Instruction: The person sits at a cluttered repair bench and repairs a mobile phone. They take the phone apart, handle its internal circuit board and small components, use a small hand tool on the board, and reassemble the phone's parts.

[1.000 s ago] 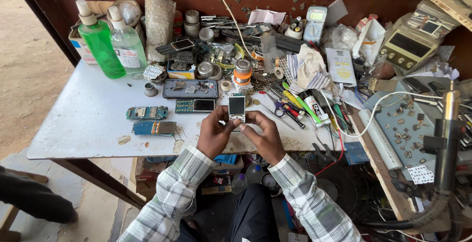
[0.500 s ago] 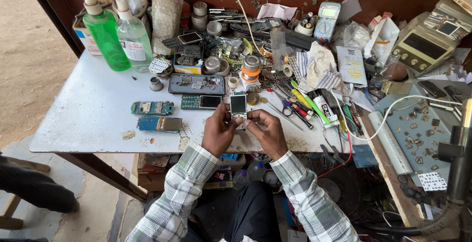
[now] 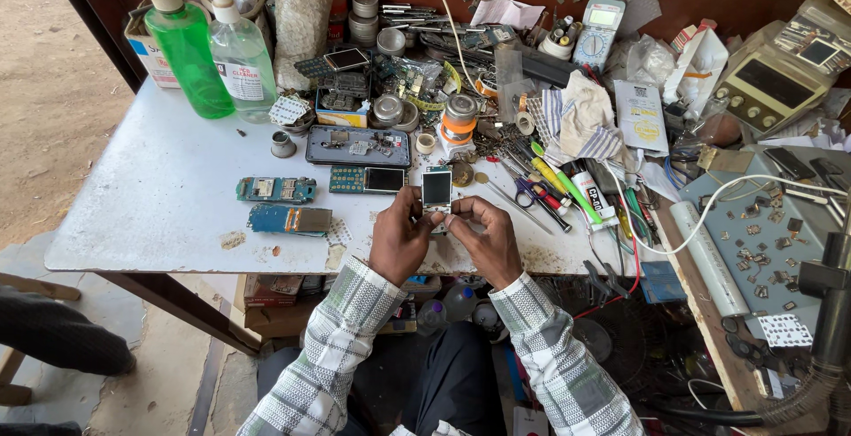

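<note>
I've got both hands at the front edge of the white worktable (image 3: pixel 160 214), approx centre. Left hand (image 3: pixel 401 237) and right hand (image 3: pixel 483 234) pinch a small phone assembly with a dark rectangular screen (image 3: pixel 436 191), held upright just above the tabletop. Left fingers are curled tight on its left side, thumb at the lower edge; right fingertips are closed on the bottom right corner. Both grips closed on it, no gap I can see.

Just left of my hands lie a blue-green circuit board (image 3: pixel 276 190) and a blue board w/ a metal shield (image 3: pixel 290 220). Behind the assembly sits a dark opened phone body (image 3: pixel 357 146). A green plastic bottle (image 3: pixel 186 46) stands at the far left corner.
</note>
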